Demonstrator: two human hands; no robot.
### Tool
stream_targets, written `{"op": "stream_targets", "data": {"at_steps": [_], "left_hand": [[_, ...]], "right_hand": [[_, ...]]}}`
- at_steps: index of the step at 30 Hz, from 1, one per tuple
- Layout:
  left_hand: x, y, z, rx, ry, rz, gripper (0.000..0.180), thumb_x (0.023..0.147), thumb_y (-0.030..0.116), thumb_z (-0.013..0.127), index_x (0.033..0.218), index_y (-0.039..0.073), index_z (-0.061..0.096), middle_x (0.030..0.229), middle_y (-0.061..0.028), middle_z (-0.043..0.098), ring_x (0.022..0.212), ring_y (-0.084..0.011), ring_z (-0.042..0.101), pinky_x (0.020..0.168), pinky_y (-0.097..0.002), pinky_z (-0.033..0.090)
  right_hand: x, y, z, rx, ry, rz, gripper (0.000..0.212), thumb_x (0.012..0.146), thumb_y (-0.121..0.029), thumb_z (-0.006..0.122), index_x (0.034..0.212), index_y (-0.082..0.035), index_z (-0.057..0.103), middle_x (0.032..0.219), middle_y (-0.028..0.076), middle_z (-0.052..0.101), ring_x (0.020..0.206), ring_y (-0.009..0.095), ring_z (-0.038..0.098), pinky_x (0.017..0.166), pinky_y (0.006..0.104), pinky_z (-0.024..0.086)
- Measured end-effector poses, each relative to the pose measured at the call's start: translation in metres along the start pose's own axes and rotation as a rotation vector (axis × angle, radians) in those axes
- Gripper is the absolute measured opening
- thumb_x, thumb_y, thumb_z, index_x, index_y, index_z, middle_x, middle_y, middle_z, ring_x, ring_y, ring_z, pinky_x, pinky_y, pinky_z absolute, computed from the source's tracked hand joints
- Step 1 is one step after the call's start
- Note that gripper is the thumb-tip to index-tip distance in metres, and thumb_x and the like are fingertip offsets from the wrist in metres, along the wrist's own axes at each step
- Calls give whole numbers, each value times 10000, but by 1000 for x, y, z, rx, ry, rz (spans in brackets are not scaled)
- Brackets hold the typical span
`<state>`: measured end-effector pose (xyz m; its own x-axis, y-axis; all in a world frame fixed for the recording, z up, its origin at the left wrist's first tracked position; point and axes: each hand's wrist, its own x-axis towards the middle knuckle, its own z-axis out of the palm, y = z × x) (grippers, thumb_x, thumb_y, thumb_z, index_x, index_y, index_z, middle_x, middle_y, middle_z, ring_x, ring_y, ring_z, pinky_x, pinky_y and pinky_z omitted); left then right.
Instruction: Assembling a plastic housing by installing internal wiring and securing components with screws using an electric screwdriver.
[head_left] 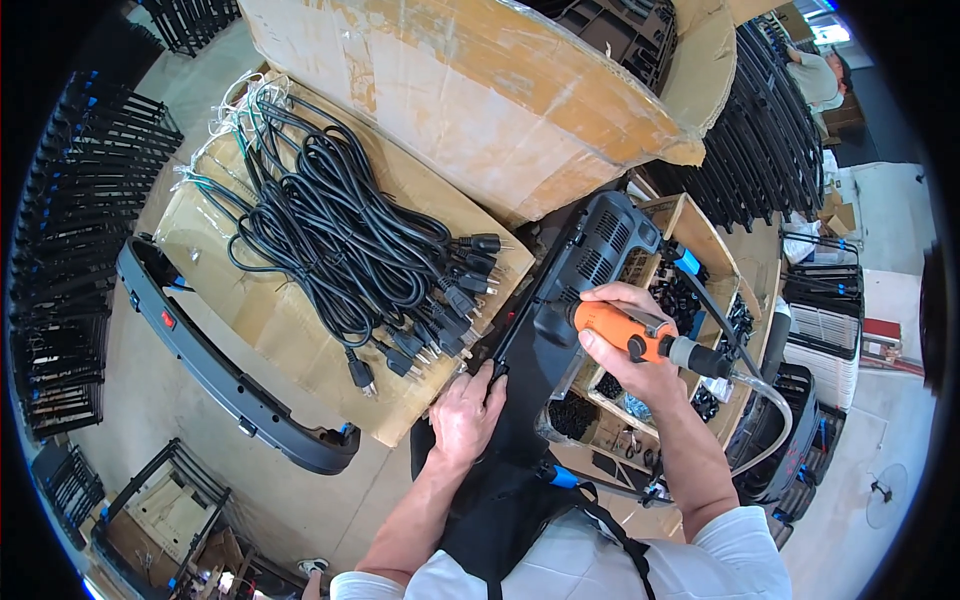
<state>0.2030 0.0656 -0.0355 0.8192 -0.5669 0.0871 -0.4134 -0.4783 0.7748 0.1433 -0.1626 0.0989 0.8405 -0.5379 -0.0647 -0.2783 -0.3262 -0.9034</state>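
Observation:
My right hand (632,350) is wrapped round an orange air screwdriver (622,330), whose clear hose (785,420) curves down from its rear end. The tool's front end meets a black plastic housing (607,240) with vent slots, though its tip is hidden. My left hand (468,412) has its fingers closed on the near end of a long black part (505,350) that runs along the housing. Close to the left fingers, a heap of black power cords (335,220) with plugs lies on a cardboard sheet (290,335).
A large cardboard flap (480,90) rises behind the cords. At right stands a wooden bin (715,250) of small black parts and screws. A curved dark-grey cover (215,360) sits at left. Stacked black frames (70,250) line the left side; another person (818,80) is far right.

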Motion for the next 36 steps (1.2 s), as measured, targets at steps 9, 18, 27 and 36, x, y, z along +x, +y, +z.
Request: {"op": "stream_targets", "data": {"at_steps": [9, 18, 27, 36], "left_hand": [[0, -3, 2, 5, 7, 20, 297, 863, 218, 846, 1111, 63, 798, 725, -91, 644, 671, -290, 679, 645, -414, 566], [-2, -6, 3, -25, 45, 42, 288, 872, 227, 832, 1103, 60, 791, 744, -101, 664, 701, -307, 699, 671, -428, 581], [-5, -6, -3, -144, -30, -53, 296, 894, 204, 815, 1127, 27, 771, 923, -170, 757, 855, -369, 737, 795, -453, 599], [-51, 9, -66, -1379, -499, -754, 198, 1131, 152, 451, 1204, 37, 594, 860, -43, 621, 699, -104, 533, 596, -249, 413]], "right_hand": [[8, -2, 15, -40, -62, 50, 353, 847, 7, 818, 1171, -32, 684, 1261, 142, 723, 1143, 203, 701, 1029, 368, 558], [14, 1, 18, -38, -81, 25, 326, 847, 2, 820, 1145, -33, 694, 1242, 157, 735, 1172, 220, 701, 1040, 389, 551], [3, 5, 27, 26, 1, 21, 469, 869, -64, 834, 1302, -38, 656, 1208, 80, 719, 1125, 170, 685, 1011, 330, 538], [-124, -37, -15, 245, 337, 2, 552, 854, -12, 794, 1355, -10, 564, 1254, 177, 722, 1174, 268, 694, 1080, 438, 529]]}}
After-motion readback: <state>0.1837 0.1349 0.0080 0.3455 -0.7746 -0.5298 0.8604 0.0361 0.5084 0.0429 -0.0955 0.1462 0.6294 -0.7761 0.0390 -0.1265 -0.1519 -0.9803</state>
